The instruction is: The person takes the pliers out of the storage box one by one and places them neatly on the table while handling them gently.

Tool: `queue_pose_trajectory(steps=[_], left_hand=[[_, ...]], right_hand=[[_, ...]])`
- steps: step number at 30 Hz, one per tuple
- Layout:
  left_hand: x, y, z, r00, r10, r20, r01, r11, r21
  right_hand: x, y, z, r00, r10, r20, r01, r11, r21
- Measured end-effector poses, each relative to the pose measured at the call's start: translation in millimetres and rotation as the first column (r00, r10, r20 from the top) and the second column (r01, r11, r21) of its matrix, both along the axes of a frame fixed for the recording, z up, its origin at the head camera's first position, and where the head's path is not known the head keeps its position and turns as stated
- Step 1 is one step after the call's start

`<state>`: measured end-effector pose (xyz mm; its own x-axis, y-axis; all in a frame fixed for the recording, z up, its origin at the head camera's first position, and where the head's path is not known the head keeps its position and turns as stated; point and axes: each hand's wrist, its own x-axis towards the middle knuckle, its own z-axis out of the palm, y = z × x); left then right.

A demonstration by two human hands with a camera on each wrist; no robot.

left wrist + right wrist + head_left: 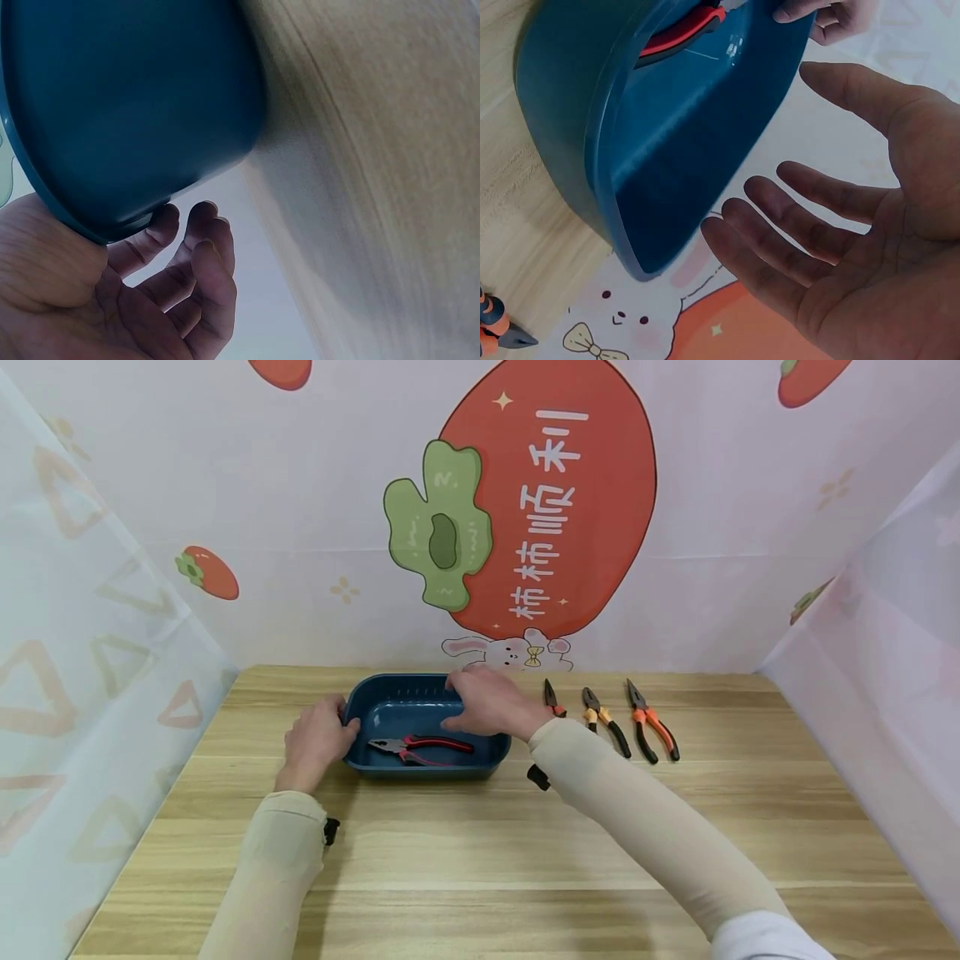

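Observation:
A dark blue plastic basin (427, 772) stands on the table, with red-and-black combination pliers (431, 742) lying inside it. My left hand (317, 737) grips the basin's left rim, thumb over the inside and fingers outside. In the left wrist view, the index fingertip of that hand (127, 300) meets the underside of the rim. Over the right half of the basin, my right hand (491, 700) is held with its fingers spread and holds nothing. The right wrist view shows this hand (847, 240) apart from the basin wall (562, 127).
To the basin's right lie three pliers: one pair (552, 695) partly hidden by my right arm, yellow-and-black pliers (617, 735) and orange-and-black needle-nose pliers (651, 720). A printed cloth wall (300, 618) rises behind the wooden table (450, 860), with cloth on both sides.

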<state>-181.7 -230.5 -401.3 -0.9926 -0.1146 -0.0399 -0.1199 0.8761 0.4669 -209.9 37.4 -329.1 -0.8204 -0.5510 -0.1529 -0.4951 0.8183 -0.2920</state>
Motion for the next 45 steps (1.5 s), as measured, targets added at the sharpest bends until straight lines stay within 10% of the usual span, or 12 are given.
queue_pose_trajectory(steps=[45], left_hand=[[-0.4,-1.4,-3.4,1.000,0.001,-0.002,-0.001,1.000,0.016]], right_hand=[[2.8,-53.2,-43.1,0.990,0.103,0.099,-0.120,0.975,0.189]])
